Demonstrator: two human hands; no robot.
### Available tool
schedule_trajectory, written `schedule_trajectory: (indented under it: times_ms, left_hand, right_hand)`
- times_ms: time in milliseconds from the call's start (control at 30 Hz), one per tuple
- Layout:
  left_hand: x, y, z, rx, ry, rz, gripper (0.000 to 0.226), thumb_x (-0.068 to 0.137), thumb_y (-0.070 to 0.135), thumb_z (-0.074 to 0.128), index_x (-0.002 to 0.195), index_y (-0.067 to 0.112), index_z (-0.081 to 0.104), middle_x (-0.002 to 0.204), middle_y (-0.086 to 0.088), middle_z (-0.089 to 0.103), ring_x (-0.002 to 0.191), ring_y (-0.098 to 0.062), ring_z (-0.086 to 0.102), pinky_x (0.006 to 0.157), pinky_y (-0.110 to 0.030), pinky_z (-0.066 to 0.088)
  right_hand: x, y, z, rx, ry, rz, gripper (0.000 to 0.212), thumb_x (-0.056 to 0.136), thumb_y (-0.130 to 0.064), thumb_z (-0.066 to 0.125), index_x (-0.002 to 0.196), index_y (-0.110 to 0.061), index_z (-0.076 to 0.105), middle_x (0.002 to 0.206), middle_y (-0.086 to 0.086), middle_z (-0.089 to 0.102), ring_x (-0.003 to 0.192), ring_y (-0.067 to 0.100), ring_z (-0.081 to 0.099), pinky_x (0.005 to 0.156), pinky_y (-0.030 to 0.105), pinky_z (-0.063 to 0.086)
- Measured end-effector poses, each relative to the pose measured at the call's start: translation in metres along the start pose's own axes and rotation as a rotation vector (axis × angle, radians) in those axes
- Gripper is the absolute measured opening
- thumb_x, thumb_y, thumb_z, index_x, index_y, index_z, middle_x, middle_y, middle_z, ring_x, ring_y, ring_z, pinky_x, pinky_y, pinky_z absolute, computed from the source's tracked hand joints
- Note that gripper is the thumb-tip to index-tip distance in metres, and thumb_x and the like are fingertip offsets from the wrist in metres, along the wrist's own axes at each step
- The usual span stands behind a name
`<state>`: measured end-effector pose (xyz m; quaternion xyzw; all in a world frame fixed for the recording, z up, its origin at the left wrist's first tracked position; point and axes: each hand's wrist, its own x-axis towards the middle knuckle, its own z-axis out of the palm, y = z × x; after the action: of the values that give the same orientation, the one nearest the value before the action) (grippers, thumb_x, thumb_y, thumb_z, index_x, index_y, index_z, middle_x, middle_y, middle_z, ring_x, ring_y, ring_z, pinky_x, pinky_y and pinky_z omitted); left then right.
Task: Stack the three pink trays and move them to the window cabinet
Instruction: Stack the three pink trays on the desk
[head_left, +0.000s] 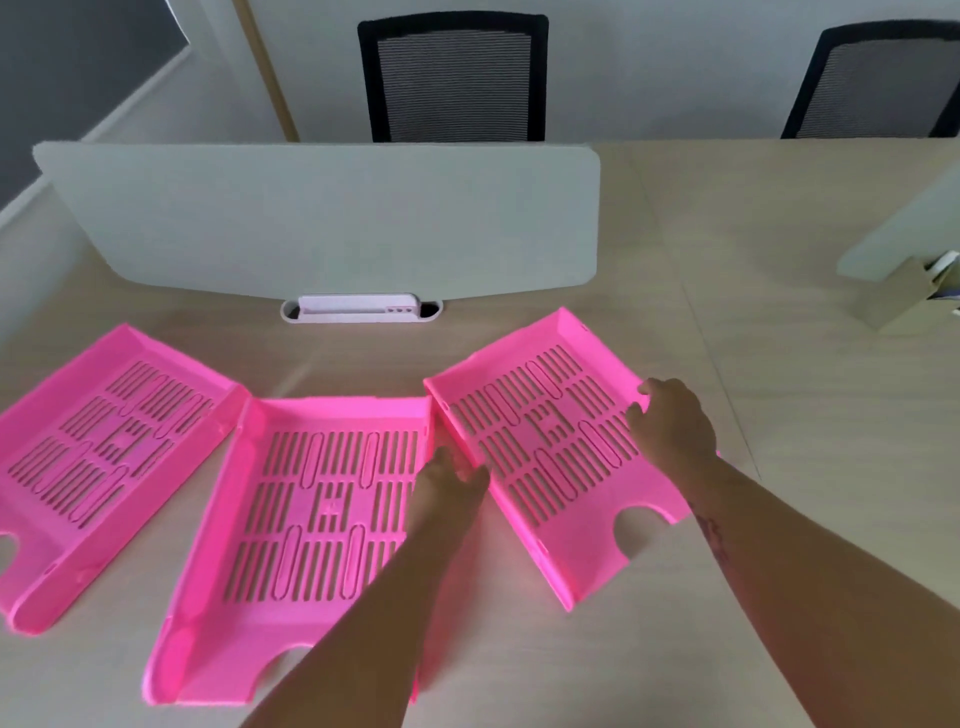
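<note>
Three slotted pink trays lie side by side on the beige table (779, 364). The left tray (119, 441) is angled and runs off the left edge of the view. Square in front of me lies the middle tray (322, 509), partly covered by my left forearm. The right tray (545, 431) is turned clockwise. My left hand (452, 483) grips its left wall, between the middle and right trays. Over its right rim curl the fingers of my right hand (670, 426). No window cabinet is in view.
A grey divider panel (322, 218) stands behind the trays, with a white cable box (358, 309) at its foot. Two black mesh chairs (452, 78) (883, 78) stand beyond the table. A cardboard holder (904, 291) and a second panel (898, 234) are at the far right.
</note>
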<state>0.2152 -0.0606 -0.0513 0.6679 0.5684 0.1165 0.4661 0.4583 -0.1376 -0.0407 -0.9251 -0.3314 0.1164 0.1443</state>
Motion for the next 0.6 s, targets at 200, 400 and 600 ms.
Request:
schedule_trajectory:
  times_ms: [200,400,600]
  left_hand:
    - [0.006,0.002,0.033,-0.056,-0.015,-0.169,0.014,0.095,-0.001,0.058,0.109,-0.003,0.056,0.082,-0.001,0.055,0.061,-0.007,0.048,0.040,-0.003,0.041]
    - [0.010,0.019,0.038,-0.110,0.056,-0.127,0.011,0.092,-0.006,0.057,0.097,0.003,0.051,0.074,-0.001,0.048,0.055,-0.010,0.045,0.035,-0.009,0.041]
    - [0.012,0.033,-0.002,-0.115,0.148,0.010,0.006,0.088,0.007,0.060,0.090,0.001,0.058,0.066,-0.001,0.052,0.047,-0.011,0.045,0.038,-0.022,0.038]
  right_hand:
    - [0.017,0.037,0.010,0.022,-0.082,0.126,0.024,0.096,-0.007,0.045,0.113,0.003,0.060,0.110,0.022,0.065,0.094,0.039,0.066,0.068,0.039,0.053]
    - [0.016,0.053,0.001,0.144,-0.055,0.218,0.017,0.091,0.006,0.044,0.096,0.001,0.059,0.091,0.016,0.061,0.065,0.022,0.052,0.047,0.023,0.032]
    - [-0.019,0.038,-0.028,0.321,0.092,0.192,0.003,0.090,-0.003,0.053,0.089,0.000,0.053,0.075,0.009,0.054,0.060,0.023,0.046,0.051,0.028,0.033]
